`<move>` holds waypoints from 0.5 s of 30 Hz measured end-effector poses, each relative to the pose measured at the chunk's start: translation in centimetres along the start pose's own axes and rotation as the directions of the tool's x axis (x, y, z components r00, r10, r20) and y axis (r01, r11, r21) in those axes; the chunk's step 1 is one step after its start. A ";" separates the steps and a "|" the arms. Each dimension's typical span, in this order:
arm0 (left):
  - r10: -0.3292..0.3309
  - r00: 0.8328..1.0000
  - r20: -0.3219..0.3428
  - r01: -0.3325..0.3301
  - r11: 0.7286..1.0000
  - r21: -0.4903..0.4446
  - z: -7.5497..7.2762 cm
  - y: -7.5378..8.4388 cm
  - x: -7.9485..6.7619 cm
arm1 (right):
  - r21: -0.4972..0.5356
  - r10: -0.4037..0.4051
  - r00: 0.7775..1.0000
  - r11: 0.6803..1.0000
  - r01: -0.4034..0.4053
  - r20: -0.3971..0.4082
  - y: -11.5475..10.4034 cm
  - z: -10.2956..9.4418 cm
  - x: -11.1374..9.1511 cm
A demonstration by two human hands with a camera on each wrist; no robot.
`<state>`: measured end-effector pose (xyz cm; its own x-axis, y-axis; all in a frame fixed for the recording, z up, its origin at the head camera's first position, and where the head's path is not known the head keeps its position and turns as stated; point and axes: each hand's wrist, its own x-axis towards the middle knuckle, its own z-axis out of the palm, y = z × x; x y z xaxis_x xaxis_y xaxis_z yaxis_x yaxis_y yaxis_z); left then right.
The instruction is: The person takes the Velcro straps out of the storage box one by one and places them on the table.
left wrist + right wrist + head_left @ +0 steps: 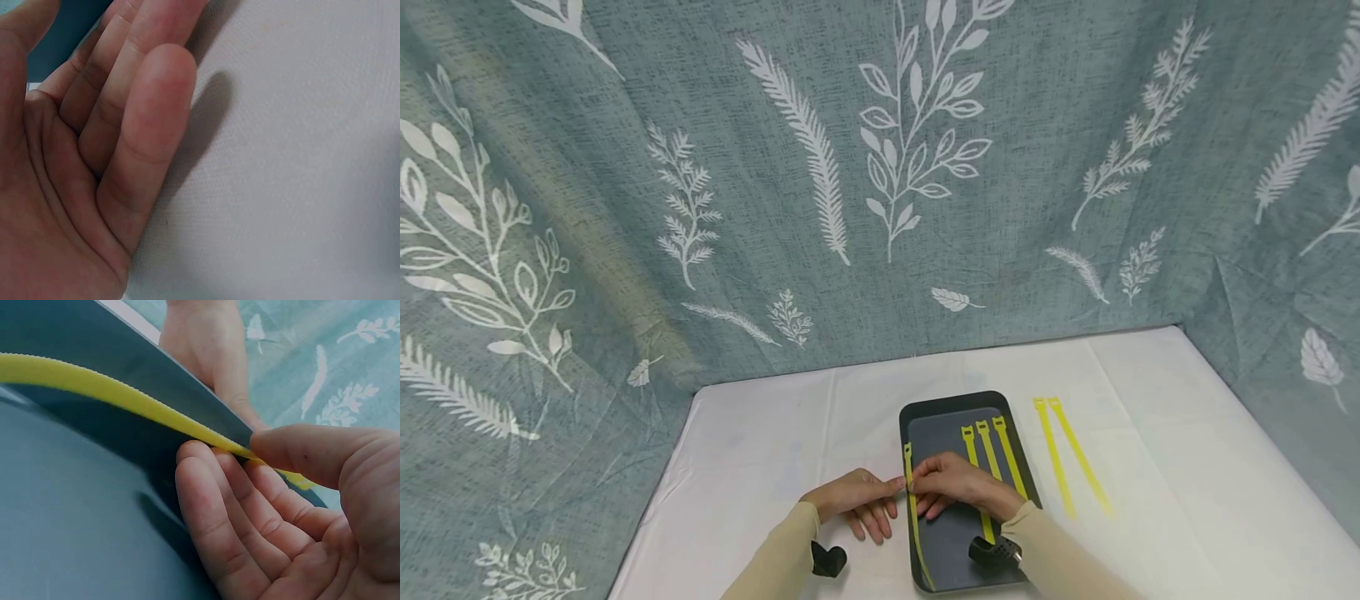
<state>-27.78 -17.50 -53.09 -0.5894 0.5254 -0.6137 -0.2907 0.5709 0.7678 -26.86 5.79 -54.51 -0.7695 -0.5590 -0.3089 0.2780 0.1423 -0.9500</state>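
Note:
My right hand [953, 483] pinches a yellow hook-and-loop cable tie [913, 525] between thumb and fingers. In the right wrist view this cable tie [94, 389] runs along the tray's side wall, its slotted head beyond the fingers. It stands on edge and bows slightly toward the near end of the dark tray [943, 546]. My left hand [861, 498] is at the tray's left rim, its thumb reaching to the rim close to the cable tie. The other left fingers [159, 94] extend loosely over the white cloth, holding nothing.
Three more yellow cable ties [1011, 458] lie side by side in the tray's right half, partly hidden by my right hand and wrist. Two others [1056, 462] lie on the white tablecloth [1157, 442] right of the tray. A patterned teal curtain [760, 208] surrounds the table.

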 end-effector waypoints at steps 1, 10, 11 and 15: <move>0.000 1.000 0.001 0.000 1.000 0.001 0.0 0.0 0.0 | 0.003 0.002 1.000 1.000 -0.002 -0.001 0.0 0.0 0.0; -0.018 1.000 0.003 0.018 1.000 -0.009 0.0 0.1 -0.2 | 0.022 -0.006 0.998 1.000 0.007 -0.070 -0.1 0.2 0.1; -0.020 1.000 0.001 0.020 1.000 -0.007 0.0 0.2 -0.2 | 0.027 -0.010 0.997 1.000 0.012 -0.081 -0.1 0.1 0.1; -0.026 1.000 -0.004 0.026 1.000 -0.002 0.0 0.2 -0.1 | 0.060 -0.044 0.993 0.997 0.051 -0.112 -0.2 0.1 0.1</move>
<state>-27.73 -17.46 -52.87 -0.5846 0.5077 -0.6329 -0.3075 0.5832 0.7519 -26.95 5.62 -54.32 -0.8408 -0.4695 -0.2696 0.2720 0.0642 -0.9601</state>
